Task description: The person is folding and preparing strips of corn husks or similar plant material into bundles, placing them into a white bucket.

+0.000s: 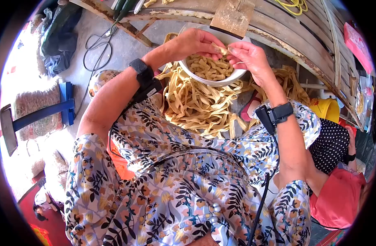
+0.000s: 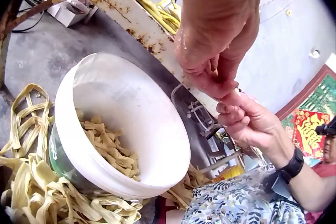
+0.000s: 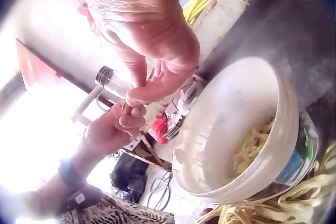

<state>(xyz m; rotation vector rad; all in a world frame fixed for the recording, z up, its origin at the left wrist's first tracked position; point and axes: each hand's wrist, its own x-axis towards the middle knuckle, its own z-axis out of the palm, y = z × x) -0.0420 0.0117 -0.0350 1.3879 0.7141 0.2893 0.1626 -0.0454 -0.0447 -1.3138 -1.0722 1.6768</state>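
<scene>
Above a white bucket (image 1: 214,82), both hands meet at a small pale yellow strip piece (image 1: 223,51). The left hand (image 1: 198,42) pinches one end of it between thumb and fingers, and the right hand (image 1: 250,59) pinches the other. Short knotted-looking yellowish pieces (image 1: 208,67) lie in the bucket, also seen in the left wrist view (image 2: 110,148). Long flat strips of the same colour (image 1: 196,104) are heaped on the floor around the near side of the bucket. Fingers hide most of the held piece in both wrist views.
A slatted bench with a rusty metal frame (image 1: 278,45) stands beyond the bucket, a small wooden board (image 1: 233,18) on its edge. A yellow bucket (image 1: 325,108) is at right, near another person in red (image 1: 337,197). Black cable (image 1: 98,51) lies on the floor at left.
</scene>
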